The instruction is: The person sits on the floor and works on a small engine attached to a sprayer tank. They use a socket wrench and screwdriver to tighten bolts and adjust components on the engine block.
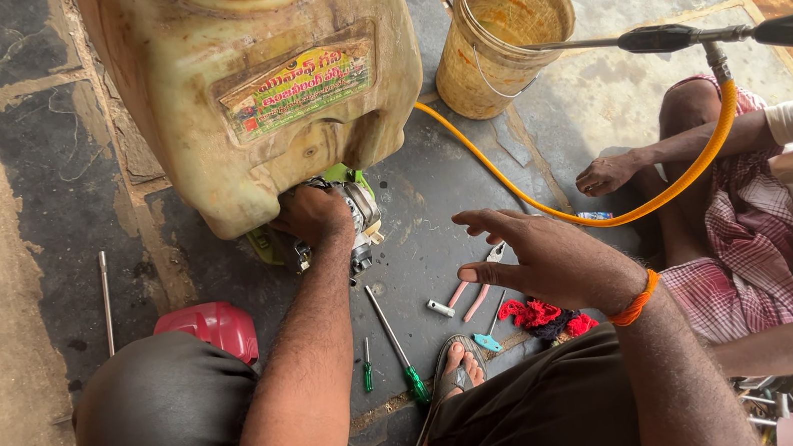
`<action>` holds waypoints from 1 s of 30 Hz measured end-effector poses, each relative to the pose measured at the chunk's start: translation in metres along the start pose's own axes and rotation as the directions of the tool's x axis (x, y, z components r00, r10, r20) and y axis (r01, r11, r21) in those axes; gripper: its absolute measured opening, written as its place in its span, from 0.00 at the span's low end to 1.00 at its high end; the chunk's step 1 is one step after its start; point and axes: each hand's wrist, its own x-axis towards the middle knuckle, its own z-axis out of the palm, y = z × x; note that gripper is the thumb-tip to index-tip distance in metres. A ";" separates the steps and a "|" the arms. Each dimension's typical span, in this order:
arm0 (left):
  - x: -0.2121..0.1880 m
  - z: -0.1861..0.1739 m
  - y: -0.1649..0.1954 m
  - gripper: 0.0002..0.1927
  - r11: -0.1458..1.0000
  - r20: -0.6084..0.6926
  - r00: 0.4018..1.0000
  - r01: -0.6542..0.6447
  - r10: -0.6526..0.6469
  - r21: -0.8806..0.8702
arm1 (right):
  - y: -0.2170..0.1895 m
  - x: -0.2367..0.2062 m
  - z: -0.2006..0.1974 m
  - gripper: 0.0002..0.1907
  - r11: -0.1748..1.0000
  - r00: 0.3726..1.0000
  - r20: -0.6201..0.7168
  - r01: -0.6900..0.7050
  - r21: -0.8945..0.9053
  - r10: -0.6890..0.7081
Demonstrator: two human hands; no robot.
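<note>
One yellowed plastic sprayer tank [264,88] was counted, with one small engine unit [356,220] beneath it. One yellow bucket [501,31] stood behind. One orange hose [557,216] and one black spray lance [696,36] were present. Two green-handled screwdrivers were on the floor, one long [398,345] and one short [367,366]. One pair of pink-handled pliers [476,292], one red cover [213,327], one thin metal rod [106,301] and one bundle of red rag [541,316] were recorded.
</note>
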 end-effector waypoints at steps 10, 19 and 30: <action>0.001 0.002 -0.005 0.33 0.999 -0.045 0.998 -0.036 0.036 -0.008 | 0.002 -0.001 0.002 0.42 1.000 1.000 0.001 -0.006 -0.006 0.006; 0.003 0.001 0.001 0.21 0.999 0.056 0.998 0.035 -0.033 -0.026 | 0.004 -0.002 0.001 0.42 1.000 1.000 -0.002 -0.004 -0.012 0.004; 0.005 0.002 -0.005 0.18 0.999 0.049 0.999 0.026 -0.024 -0.045 | 0.005 0.002 0.003 0.42 1.000 1.000 -0.006 0.010 0.002 -0.010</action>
